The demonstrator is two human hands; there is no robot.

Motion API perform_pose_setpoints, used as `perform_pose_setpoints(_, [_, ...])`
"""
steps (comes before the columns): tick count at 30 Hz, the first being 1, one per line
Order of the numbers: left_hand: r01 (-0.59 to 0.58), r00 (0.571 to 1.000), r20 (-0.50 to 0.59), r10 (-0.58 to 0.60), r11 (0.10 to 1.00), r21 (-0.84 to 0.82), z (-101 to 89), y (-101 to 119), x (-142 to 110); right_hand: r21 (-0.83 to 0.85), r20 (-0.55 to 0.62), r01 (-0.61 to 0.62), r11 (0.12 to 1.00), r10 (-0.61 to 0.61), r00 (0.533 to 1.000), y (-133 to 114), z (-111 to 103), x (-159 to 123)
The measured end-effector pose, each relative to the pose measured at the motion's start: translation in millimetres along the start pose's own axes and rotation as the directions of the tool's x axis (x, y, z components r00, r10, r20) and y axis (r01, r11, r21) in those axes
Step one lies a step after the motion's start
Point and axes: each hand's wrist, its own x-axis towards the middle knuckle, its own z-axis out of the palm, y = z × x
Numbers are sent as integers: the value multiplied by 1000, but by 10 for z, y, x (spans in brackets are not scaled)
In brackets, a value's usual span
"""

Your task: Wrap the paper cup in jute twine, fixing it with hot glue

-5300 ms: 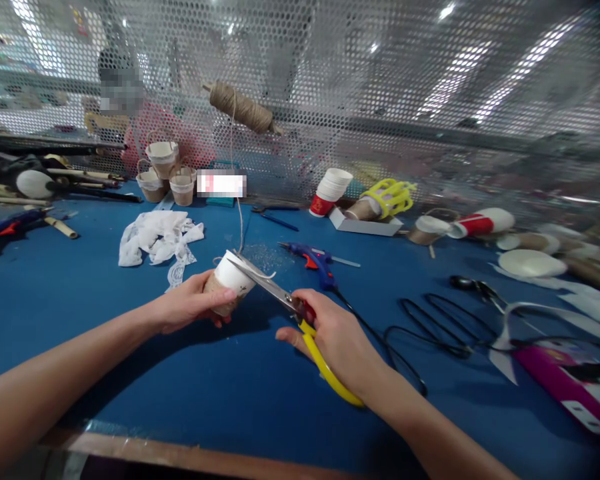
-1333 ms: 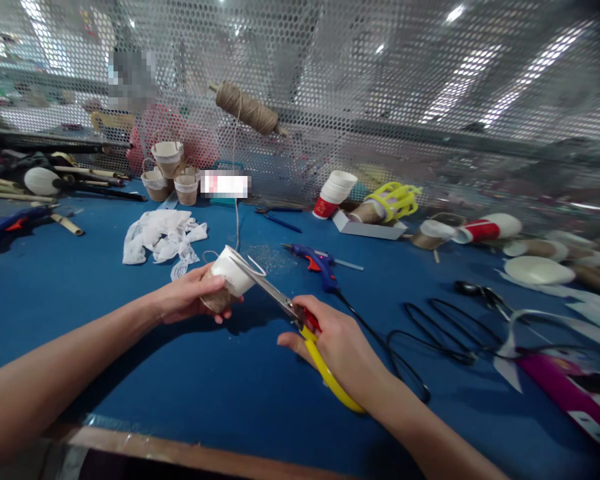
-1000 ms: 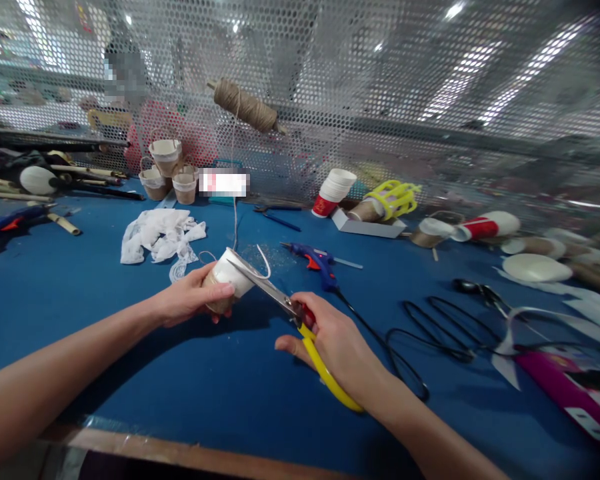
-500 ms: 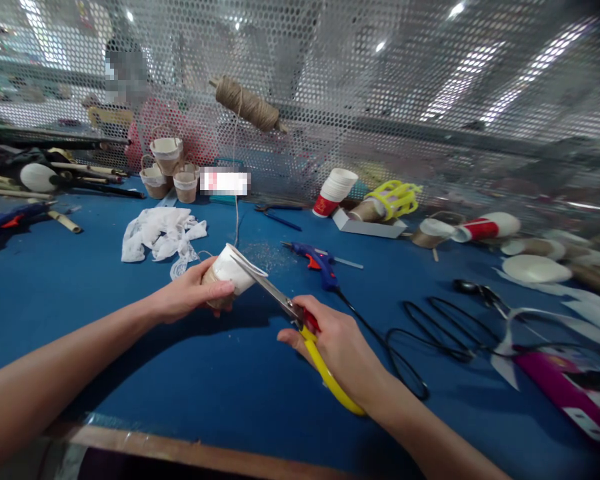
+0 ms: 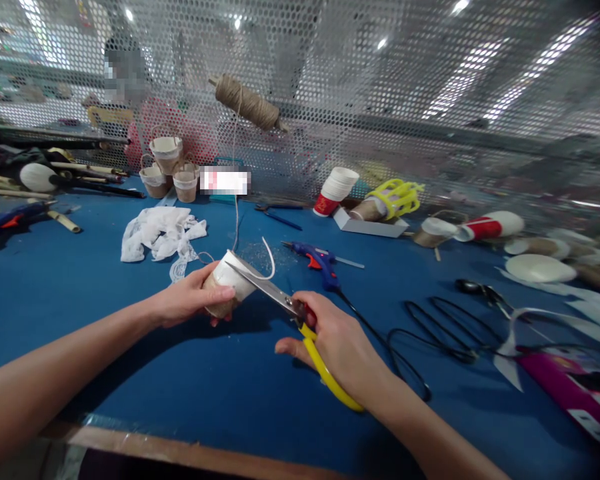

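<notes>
My left hand point(image 5: 193, 295) is wrapped round a white paper cup point(image 5: 233, 275) whose lower part is wound with brown twine. The cup tilts, its mouth towards the scissors. In my right hand point(image 5: 337, 340) are scissors point(image 5: 273, 291) with yellow handles, their blades at the cup's upper edge. A thin white strip of rim point(image 5: 271, 260) curls up from the cut edge. Twine point(image 5: 237, 220) runs from the cup area up to a spool point(image 5: 247, 102) hanging at the mesh screen. A blue glue gun point(image 5: 323, 265) lies just beyond the scissors.
White lace point(image 5: 155, 230) is heaped left of the cup. Small twine-covered baskets point(image 5: 167, 157) stand behind it. Pliers point(image 5: 280, 217) and stacked paper cups point(image 5: 334, 193) lie farther back. A black cord point(image 5: 440, 333) loops at right beside a magenta box point(image 5: 555, 380). Mesh screen point(image 5: 380, 87) closes the back.
The scissor blades have cut farther along the cup's rim, and a narrow strip now curls free above them. Both hands stay in nearly the same place.
</notes>
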Motion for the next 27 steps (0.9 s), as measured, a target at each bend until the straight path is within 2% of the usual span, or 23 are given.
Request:
perform_pose_setpoints(4, [4, 1000, -16, -3, 998, 62, 19, 6, 1, -1, -11, -6, 1000, 6, 1000, -9, 7, 5])
perform_pose_setpoints(14, [-8, 998, -60, 17, 991, 135, 32, 45, 10, 23, 47, -44, 999, 43, 998, -42, -11, -19])
perform_pose_setpoints(19, [-11, 993, -111, 30, 985, 171, 27, 85, 0, 29, 49, -54, 998, 53, 997, -63, -34, -16])
perform_pose_setpoints(22, [-33, 997, -72, 41, 992, 119, -3, 99, -2, 31, 46, -55, 998, 54, 997, -65, -43, -12])
perform_pose_setpoints(27, [9, 1000, 21, -7, 994, -109, -45, 59, 3, 20, 34, -27, 999, 26, 999, -41, -23, -9])
